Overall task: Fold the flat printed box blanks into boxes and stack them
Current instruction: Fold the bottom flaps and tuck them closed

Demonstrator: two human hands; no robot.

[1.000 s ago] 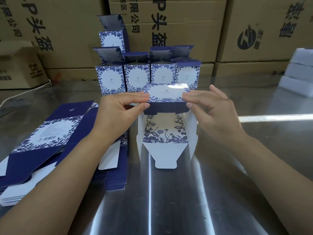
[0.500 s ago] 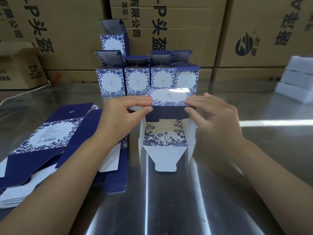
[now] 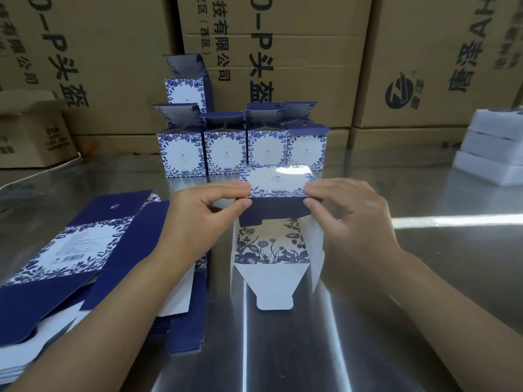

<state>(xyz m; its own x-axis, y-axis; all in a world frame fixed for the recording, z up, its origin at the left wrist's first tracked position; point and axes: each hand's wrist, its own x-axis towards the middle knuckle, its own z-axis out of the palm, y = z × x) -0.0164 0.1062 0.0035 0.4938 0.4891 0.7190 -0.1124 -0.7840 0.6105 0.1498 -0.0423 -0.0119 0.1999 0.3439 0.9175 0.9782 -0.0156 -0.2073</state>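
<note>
Half-folded box (image 3: pixel 277 181): lies on its side at the middle of the metal table (image 3: pixel 424 292), held between both hands. Its white, leaf-bordered panel faces up and its open end faces the person.
Left hand (image 3: pixel 198 219): at the box's left edge, pinching it, with the forefinger curled over the top panel and the thumb against the dark blue flap below.
Right hand (image 3: pixel 353 219): at the box's right edge in a mirrored pinch, forefinger on top and thumb tip on the blue flap. The other fingers are curled behind, beside the box wall.
Dark blue flap (image 3: pixel 271 212): hangs from the near edge of the top panel, between the two thumbs.
Flower-printed inner panel (image 3: pixel 271 246): on the box floor, just nearer the person than the blue flap.
White tabbed flap (image 3: pixel 273 287): lies flat on the table from the box's open end towards the person.
Side flaps: one white flap (image 3: pixel 316 250) stands out at the box's right. The left one is only an edge.
Folded boxes (image 3: pixel 226 151): four upright in a row just behind the held box, top flaps open. A fifth box (image 3: pixel 186 91) sits on the row's left end.
Flat blanks (image 3: pixel 70 250): a fanned stack left of the held box, partly under the left forearm.
Cardboard cartons (image 3: pixel 283 38): a wall of them behind the row of boxes.
White packs (image 3: pixel 492 148): stacked far right of the held box, well apart.
</note>
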